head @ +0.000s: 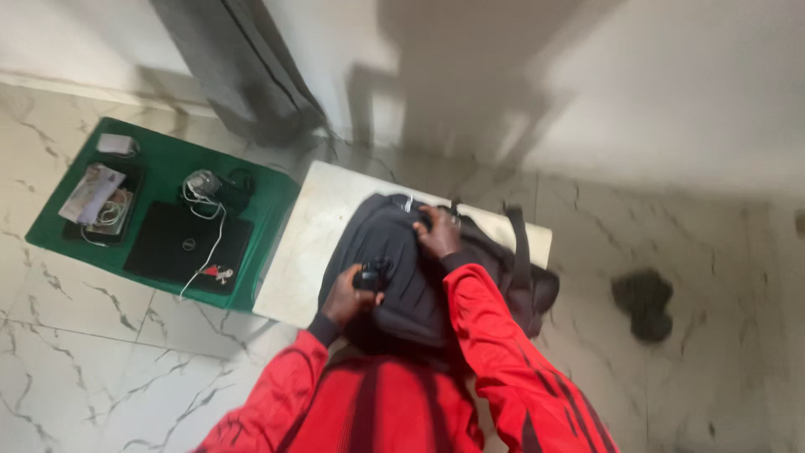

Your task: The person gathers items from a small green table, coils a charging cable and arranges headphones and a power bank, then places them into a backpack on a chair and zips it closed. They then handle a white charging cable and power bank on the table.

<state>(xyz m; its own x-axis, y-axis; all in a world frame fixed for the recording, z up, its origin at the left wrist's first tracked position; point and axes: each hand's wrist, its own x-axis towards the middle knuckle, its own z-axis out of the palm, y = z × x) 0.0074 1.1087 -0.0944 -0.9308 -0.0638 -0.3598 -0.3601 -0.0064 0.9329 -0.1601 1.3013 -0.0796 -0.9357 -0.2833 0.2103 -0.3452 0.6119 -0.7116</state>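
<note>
A black backpack (402, 260) lies on a white table (310, 235) in front of me. My left hand (348, 295) grips a small dark part at the bag's near left side, possibly a zip pull or buckle. My right hand (438, 230) presses on the top of the backpack near its far edge, fingers curled on the fabric. Both arms wear red sleeves with dark stripes. A dark strap (518, 243) hangs off the bag's right side.
A green table (159, 172) to the left carries a closed black laptop (186, 242), white cables, a small box and papers. A grey curtain (243, 67) hangs by the wall. A dark cloth (644, 300) lies on the marble floor at right.
</note>
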